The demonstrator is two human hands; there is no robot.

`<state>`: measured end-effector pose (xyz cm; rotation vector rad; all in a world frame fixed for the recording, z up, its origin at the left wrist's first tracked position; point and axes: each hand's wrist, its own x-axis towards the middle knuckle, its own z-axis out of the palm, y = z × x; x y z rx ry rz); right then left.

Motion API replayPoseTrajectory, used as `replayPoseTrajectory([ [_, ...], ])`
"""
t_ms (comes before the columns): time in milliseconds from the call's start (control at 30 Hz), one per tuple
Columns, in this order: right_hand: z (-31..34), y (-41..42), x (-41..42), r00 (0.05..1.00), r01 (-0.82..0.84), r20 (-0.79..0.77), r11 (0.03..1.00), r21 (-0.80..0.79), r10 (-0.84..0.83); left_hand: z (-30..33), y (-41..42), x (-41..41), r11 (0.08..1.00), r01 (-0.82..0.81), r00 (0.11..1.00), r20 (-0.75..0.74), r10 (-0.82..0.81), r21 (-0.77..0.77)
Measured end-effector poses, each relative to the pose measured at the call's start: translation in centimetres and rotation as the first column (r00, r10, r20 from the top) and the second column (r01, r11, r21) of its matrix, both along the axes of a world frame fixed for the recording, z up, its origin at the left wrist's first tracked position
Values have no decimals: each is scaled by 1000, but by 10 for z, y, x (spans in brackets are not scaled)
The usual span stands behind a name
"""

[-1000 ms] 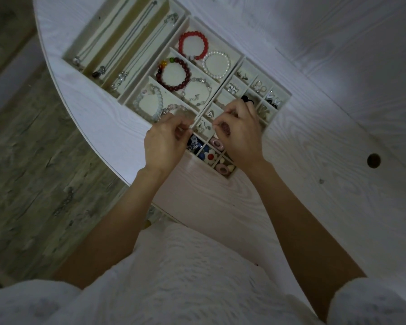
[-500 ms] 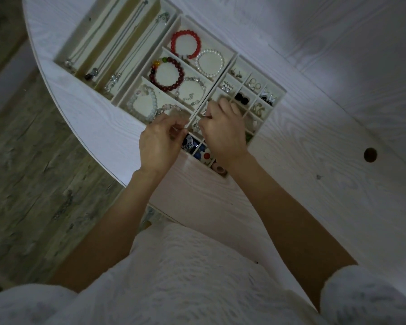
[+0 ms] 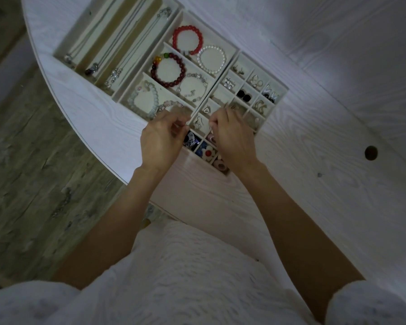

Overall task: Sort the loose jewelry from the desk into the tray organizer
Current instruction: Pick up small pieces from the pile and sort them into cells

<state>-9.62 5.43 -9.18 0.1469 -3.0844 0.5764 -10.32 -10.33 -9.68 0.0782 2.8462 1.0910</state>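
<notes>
Both hands drift left over the tray organizer [image 3: 234, 55]; right hand [image 3: 232, 137] pinches what looks like a thin earring above the small compartments, left hand [image 3: 161, 139] fingers curled, contents unclear, just beside.

A home setting is suggested, likely a bedroom or dressing corner. A rounded white wood-grain table [image 3: 314, 127] is seen over a worn grey plank floor [image 3: 33, 172], dimly lit. A compartmented tray organizer [image 3: 234, 55] filled with bracelets, necklaces and earrings is laid out on it, as personal belongings are kept.
</notes>
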Motion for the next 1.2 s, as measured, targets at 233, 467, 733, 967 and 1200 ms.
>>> replayPoseTrajectory([
  [233, 6, -1, -3, 1000, 4, -12, 977, -213, -7, 2, -16, 9, 997, 69, 998, -7, -70, -31],
  [467, -3, -6, -3, 999, 3, -36, 969, -248, -12, 0, -15, 23, 999, -50, 999, 15, 49, 5],
  [733, -3, -12, -2, 1000, 21, -20, 990, -140, -24, 1, -14, 19, 999, -46, 998, 37, 46, 17],
  [967, 8, -18, -4, 994, 103, -29, 993, -55, -105, 3, -15, 19, 999, -42, 998, 42, 41, 22],
  [1200, 2, -28, -10, 988, 150, 6, 963, 226, -155, 2, -16, 19, 998, -61, 997, 49, 59, 34],
])
